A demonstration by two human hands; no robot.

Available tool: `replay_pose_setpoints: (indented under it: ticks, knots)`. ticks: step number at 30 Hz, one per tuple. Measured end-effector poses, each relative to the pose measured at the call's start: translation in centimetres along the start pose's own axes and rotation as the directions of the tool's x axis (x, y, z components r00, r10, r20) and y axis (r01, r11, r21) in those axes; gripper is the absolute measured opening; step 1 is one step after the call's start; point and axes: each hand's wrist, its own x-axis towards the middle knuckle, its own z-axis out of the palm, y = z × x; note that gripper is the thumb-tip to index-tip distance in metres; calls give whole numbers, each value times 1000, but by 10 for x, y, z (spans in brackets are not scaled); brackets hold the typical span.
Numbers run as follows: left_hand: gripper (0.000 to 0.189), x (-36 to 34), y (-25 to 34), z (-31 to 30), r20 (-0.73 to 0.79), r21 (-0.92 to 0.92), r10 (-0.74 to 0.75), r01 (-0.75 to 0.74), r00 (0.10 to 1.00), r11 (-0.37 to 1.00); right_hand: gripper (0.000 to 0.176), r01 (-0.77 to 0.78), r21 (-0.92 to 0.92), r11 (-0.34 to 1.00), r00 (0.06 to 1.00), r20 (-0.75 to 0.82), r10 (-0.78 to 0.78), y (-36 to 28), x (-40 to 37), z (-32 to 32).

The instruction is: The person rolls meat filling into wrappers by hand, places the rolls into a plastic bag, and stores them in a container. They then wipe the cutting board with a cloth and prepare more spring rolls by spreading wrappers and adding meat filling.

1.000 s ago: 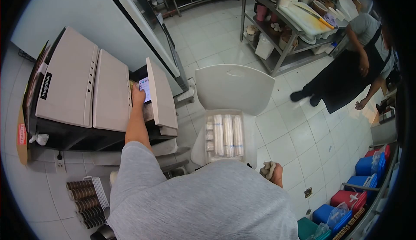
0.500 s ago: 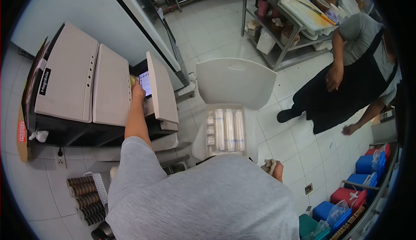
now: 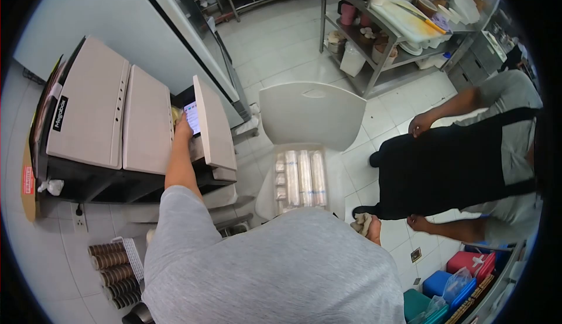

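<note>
Head view, looking down past a grey shirt. Left hand [image 3: 183, 129] out at 11 o'clock, arm straight, fingertips on the lower left of the touchscreen [image 3: 192, 118]. It carries nothing; how far the fingers are spread is too small to tell. The screen is lit and sits in the narrow gap between the beige machine lids [image 3: 88, 113] and a raised side panel [image 3: 212, 126].

Right hand [image 3: 369, 229] low at 4 o'clock by the hip, closed around a crumpled cloth [image 3: 360, 223].

White chair [image 3: 313, 116] at 12 o'clock, sleeves of cups [image 3: 303, 177] lying on its seat. A co-worker in a black apron [image 3: 445, 172] stands close at 3 o'clock. Stacked brown cups [image 3: 114, 271] on the floor at 8 o'clock. Steel rack [image 3: 386, 37] at 1 o'clock.

Judgement on the screen work: the slot is tight, so one fingertip, square to the glass, ought to serve better than several. Keeping the wrist clear of the panel edge would avoid stray presses. The cloth hand is best kept away from the screen and out of the co-worker's path.
</note>
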Motion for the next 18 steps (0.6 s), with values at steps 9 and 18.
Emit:
replay_pose_setpoints:
  ticks: [9,18]
  knots:
    - [87,4,0,-3,58,3,-37,37,998,999,46,123,20,992,989,-89,-121,45,38,-40]
    - [74,31,-9,9,-88,-166,26,-40,996,985,49,34,-24,999,999,-17,-35,33,-13,-13]
